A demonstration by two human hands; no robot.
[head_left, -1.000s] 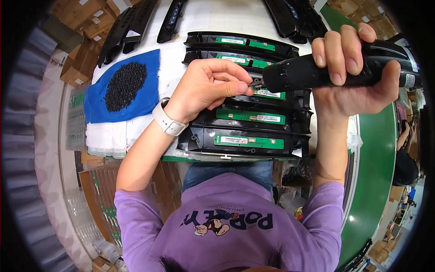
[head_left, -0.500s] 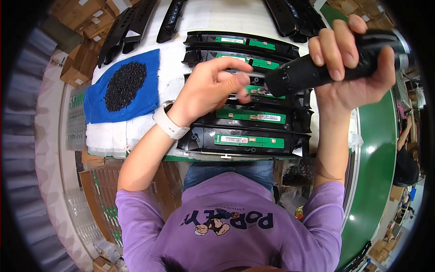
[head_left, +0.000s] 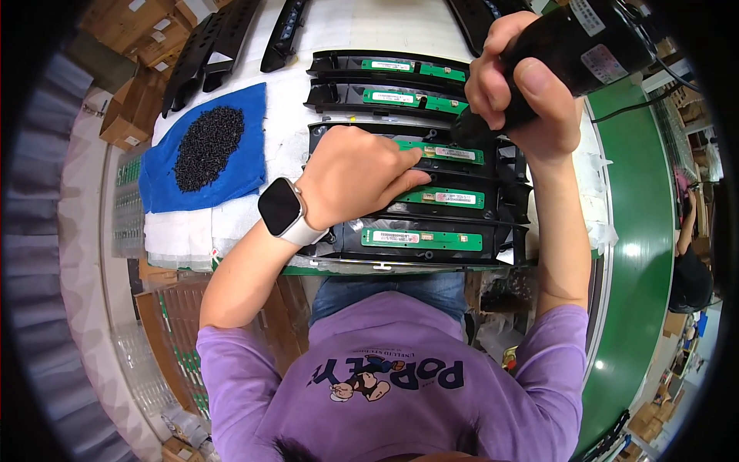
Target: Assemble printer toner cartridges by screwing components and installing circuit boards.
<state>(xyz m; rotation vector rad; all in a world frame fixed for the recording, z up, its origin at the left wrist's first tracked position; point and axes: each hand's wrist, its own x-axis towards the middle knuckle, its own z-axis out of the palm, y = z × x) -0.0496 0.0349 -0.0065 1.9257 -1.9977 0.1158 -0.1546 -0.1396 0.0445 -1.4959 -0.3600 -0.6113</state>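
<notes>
My right hand (head_left: 539, 108) is wrapped round a thick black electric screwdriver (head_left: 589, 50), raised over the right part of the table. Its nose points down and left at the middle of several black plastic panels (head_left: 504, 165), lying in a row. A narrow green circuit board (head_left: 460, 155) sits in that panel. My left hand (head_left: 350, 173) lies over the panel's left part, thumb and forefinger stretched out and apart. The forefinger touches the board, while the thumb reaches the strip below. The other left fingers are hidden, and so is the screwdriver's tip.
To the left, a heap of small black screws (head_left: 209, 146) lies on a blue cloth (head_left: 250, 173). More black parts (head_left: 223, 46) lie at the table's far left and far right. A black cable (head_left: 643, 102) trails from the right. Cardboard boxes (head_left: 132, 104) stand beyond the table's left side.
My left hand has turned and come down onto the middle panel, its fingers now on the board. My right hand has tilted the screwdriver steeper, its rear end nearer the camera.
</notes>
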